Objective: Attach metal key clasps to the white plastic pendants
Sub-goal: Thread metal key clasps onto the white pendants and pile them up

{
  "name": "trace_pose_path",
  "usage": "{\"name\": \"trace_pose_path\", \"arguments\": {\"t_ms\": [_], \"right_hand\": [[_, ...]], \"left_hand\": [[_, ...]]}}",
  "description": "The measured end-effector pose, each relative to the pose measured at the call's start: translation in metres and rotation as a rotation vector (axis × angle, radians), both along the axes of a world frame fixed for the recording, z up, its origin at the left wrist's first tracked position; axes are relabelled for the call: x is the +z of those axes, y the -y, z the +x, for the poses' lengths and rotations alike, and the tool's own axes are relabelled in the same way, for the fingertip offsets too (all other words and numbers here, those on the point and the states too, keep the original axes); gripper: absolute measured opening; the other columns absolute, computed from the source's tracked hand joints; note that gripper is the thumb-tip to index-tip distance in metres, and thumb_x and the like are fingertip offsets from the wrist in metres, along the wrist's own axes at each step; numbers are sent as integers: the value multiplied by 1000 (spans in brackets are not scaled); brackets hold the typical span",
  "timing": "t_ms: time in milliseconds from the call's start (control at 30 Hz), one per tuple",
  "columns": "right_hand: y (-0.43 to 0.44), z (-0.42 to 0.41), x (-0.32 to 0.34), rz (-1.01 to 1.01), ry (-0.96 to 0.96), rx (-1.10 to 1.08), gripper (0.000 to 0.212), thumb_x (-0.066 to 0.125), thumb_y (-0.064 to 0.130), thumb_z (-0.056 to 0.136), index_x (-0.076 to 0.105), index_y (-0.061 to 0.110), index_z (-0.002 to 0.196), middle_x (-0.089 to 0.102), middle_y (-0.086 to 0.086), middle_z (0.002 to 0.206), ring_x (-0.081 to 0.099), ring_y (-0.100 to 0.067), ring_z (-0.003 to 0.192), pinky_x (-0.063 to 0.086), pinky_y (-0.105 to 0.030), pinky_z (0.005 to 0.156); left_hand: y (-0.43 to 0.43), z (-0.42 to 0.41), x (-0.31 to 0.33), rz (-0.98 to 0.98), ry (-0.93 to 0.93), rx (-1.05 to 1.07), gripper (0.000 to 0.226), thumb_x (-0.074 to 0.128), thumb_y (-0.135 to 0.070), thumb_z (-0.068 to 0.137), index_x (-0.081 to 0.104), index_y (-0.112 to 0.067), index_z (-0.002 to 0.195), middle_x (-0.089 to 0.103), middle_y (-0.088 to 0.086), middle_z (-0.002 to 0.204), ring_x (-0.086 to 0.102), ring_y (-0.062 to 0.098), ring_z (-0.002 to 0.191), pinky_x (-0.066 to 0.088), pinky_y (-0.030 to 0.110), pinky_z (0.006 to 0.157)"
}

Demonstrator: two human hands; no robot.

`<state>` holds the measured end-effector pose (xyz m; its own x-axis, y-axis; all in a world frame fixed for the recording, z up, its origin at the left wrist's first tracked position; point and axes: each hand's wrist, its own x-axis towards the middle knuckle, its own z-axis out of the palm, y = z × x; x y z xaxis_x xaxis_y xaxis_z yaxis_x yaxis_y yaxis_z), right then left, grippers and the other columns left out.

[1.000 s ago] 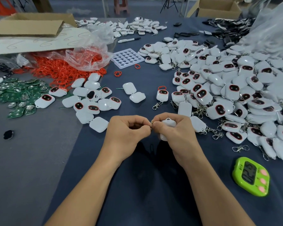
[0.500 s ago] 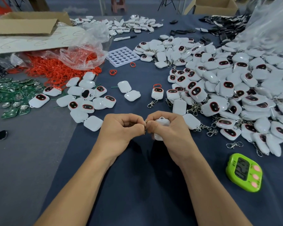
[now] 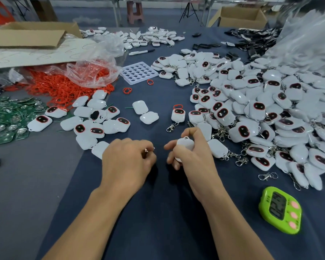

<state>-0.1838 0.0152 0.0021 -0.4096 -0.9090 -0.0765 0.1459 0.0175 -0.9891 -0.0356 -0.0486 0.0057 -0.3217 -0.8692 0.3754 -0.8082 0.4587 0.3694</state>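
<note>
The right hand [image 3: 192, 160] curls its fingers round one white pendant [image 3: 185, 145], just in front of the person. The little loop on the pendant points to 12 o'clock. The left hand [image 3: 128, 162] sits at 9 o'clock from the pendant, with its fingers curled tight. It pinches a tiny shiny metal bit [image 3: 146, 150]. That is likely a key clasp, but most of it hides in the fingers, so I cannot be sure. The metal bit and the pendant are apart, with a gap between the two hands. So this pendant does not look joined to a clasp yet.

A lot of the job looks done. A big heap of pendants [image 3: 251, 113] fills the table [image 3: 158, 222] from 1 o'clock to 3 o'clock of the hands. Many silver clasps hang from them. One finished pendant [image 3: 178, 115] lies alone at 12 o'clock with its clasp on.

Some work looks left. A small bunch of pendants [image 3: 94, 126] lies at 10 o'clock, and I see no clasps on those. One loose clasp [image 3: 267, 176] waits at 3 o'clock, near a green timer [image 3: 280, 211] at 4 o'clock.
</note>
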Motion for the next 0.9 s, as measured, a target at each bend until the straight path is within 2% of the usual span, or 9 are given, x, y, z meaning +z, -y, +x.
{"name": "trace_pose_path", "arguments": {"t_ms": [67, 133, 200, 267, 367, 467, 567, 667, 900], "right_hand": [[0, 1, -1, 9, -110, -6, 28, 54, 13, 72, 51, 33, 92, 77, 5, 100, 58, -16, 58, 48, -28, 54], [-1, 1, -4, 6, -265, -22, 36, 55, 3, 80, 62, 38, 89, 75, 13, 98, 57, -8, 59, 49, -25, 58], [-2, 1, -6, -1, -376, -30, 44, 58, -5, 86, 74, 36, 94, 72, 19, 91, 58, 0, 65, 44, -14, 63], [-1, 2, -7, 1, -430, -39, 41, 63, 0, 92, 73, 38, 105, 70, 23, 91, 61, 0, 71, 44, -10, 65], [0, 5, -9, 11, -419, -71, 32, 71, 22, 97, 55, 49, 106, 69, 19, 83, 59, -1, 63, 45, -11, 59], [2, 5, -9, 16, -419, -99, 22, 73, 30, 96, 56, 44, 96, 71, 17, 81, 58, -2, 62, 45, -11, 59], [2, 5, -8, -6, -452, -69, 21, 76, 22, 93, 69, 42, 97, 73, 20, 90, 66, -3, 81, 47, -10, 69], [2, 5, -9, -2, -468, -41, 19, 74, 21, 93, 73, 39, 98, 73, 21, 92, 67, -3, 87, 47, -10, 73], [1, 8, -9, -8, -475, -115, 26, 65, 13, 96, 70, 38, 100, 71, 22, 93, 65, -4, 86, 45, -9, 72]], "left_hand": [[0, -2, -3, 25, 36, -53, 9, 78, -26, 76, 74, -34, 74, 57, -7, 56, 52, 24, 64, 40, 32, 57], [3, -2, -4, 73, -11, -68, 10, 77, -26, 78, 75, -35, 77, 55, -8, 55, 54, 22, 66, 43, 32, 60], [4, -2, -5, 104, -35, -81, 10, 77, -26, 80, 75, -35, 79, 52, -10, 54, 54, 20, 67, 42, 32, 61], [5, -3, -7, 120, -30, -102, 8, 76, -28, 81, 74, -36, 82, 53, -9, 55, 54, 19, 70, 42, 32, 62], [6, -2, -7, 135, -31, -124, 6, 74, -30, 82, 73, -36, 83, 54, -9, 56, 53, 18, 72, 45, 33, 63], [6, -2, -7, 139, -26, -140, 6, 73, -30, 83, 73, -37, 84, 54, -7, 58, 54, 18, 71, 46, 35, 63], [7, -2, -4, 172, -60, -155, 12, 75, -29, 82, 76, -39, 87, 51, -11, 58, 53, 16, 70, 43, 32, 62], [8, 0, -5, 171, -78, -170, 12, 77, -27, 81, 77, -38, 87, 49, -12, 56, 51, 14, 68, 41, 31, 60], [7, 0, -5, 204, -42, -168, 11, 71, -33, 85, 75, -42, 92, 52, -9, 64, 51, 15, 74, 43, 32, 64]]}}
